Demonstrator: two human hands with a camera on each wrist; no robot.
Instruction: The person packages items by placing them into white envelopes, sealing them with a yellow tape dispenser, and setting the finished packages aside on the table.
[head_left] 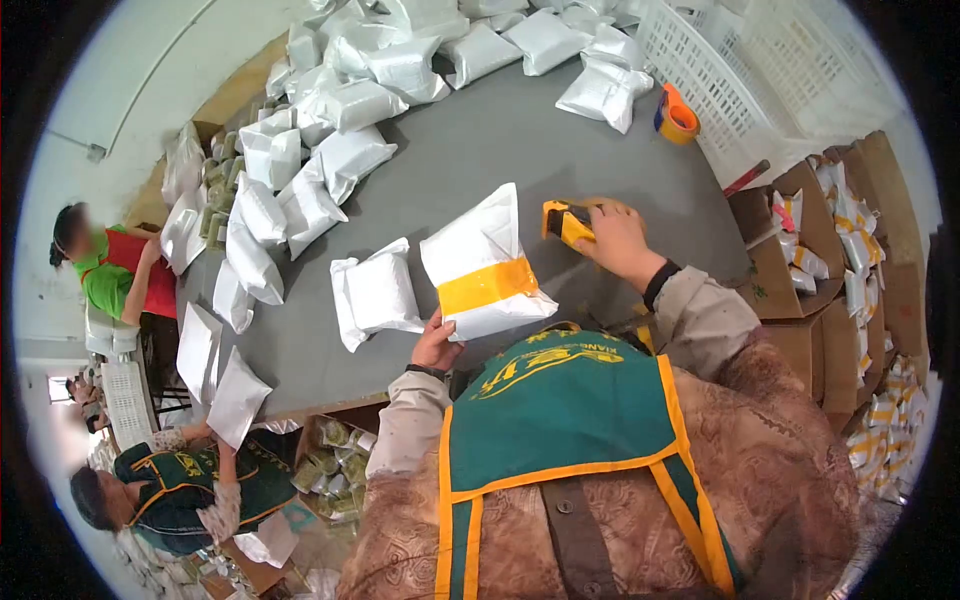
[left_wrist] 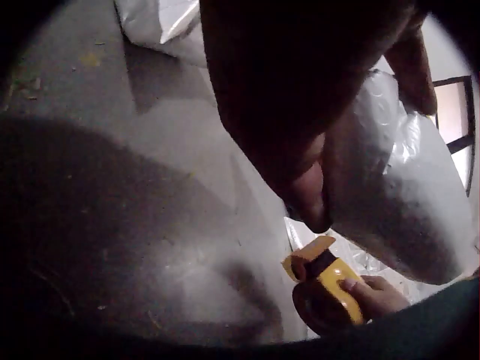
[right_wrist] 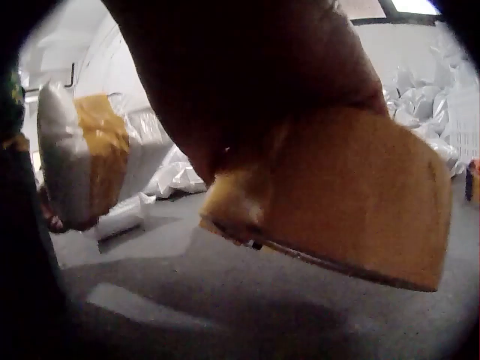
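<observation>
My left hand [head_left: 436,342] grips the near edge of a stuffed white mailing bag [head_left: 470,238], held tilted above the grey table. A band of yellow tape [head_left: 488,287] runs across the bag's lower part. To its right, my right hand [head_left: 615,240] holds a yellow and black tape dispenser [head_left: 567,222], apart from the bag. The right wrist view shows the wide tape roll [right_wrist: 345,195] close up, with the taped bag [right_wrist: 64,165] at the left. From the left wrist, a thumb lies against the bag [left_wrist: 405,202], and the dispenser [left_wrist: 341,289] shows below.
Another white bag [head_left: 375,297] lies untaped to the left on the table [head_left: 630,370]. Many white bags pile up at the back and left. An orange tape dispenser [head_left: 677,115] stands near a white crate [head_left: 740,90]. Boxes of taped bags [head_left: 805,255] sit right; two people work left.
</observation>
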